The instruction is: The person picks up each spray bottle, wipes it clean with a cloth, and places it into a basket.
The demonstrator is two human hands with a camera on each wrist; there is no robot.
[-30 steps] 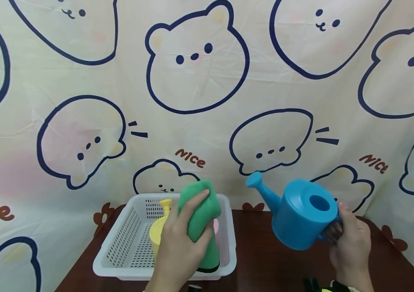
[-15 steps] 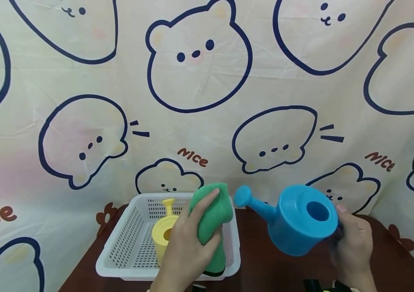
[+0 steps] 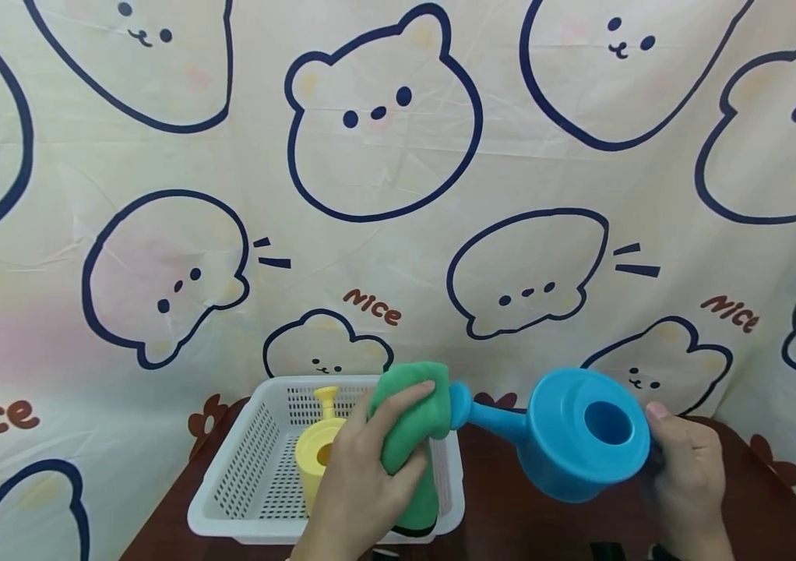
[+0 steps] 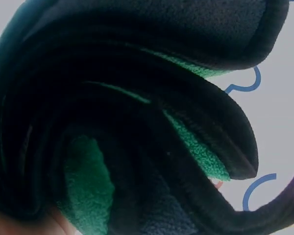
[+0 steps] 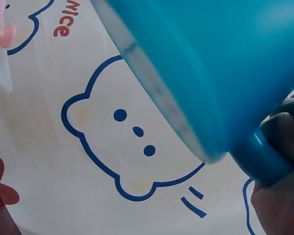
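My left hand (image 3: pixel 363 479) grips a folded green cloth (image 3: pixel 415 428), whose lower end hangs in front of the basket. Close up in the left wrist view, the cloth (image 4: pixel 88 186) shows dark edging and a grey-black reverse side in loose folds. By its handle (image 5: pixel 262 159), my right hand (image 3: pixel 688 475) holds a blue toy watering can (image 3: pixel 573 444) over the table. Its spout points left, and the round sprinkler head is right at the edge of the cloth. In the right wrist view the can's pale underside shows.
Behind the left hand, a white perforated basket (image 3: pixel 244 467) stands on the dark brown table (image 3: pixel 503 514). Inside is a yellow watering can (image 3: pixel 314 452), partly hidden by the hand. Pink plastic (image 5: pixel 5 35) shows at the right wrist view's left edge. A cartoon-printed curtain (image 3: pixel 384 171) hangs behind.
The blue watering can has moved left and slightly down, its spout now reaching the cloth. My left hand has shifted a little right with the cloth, uncovering more of the yellow can.
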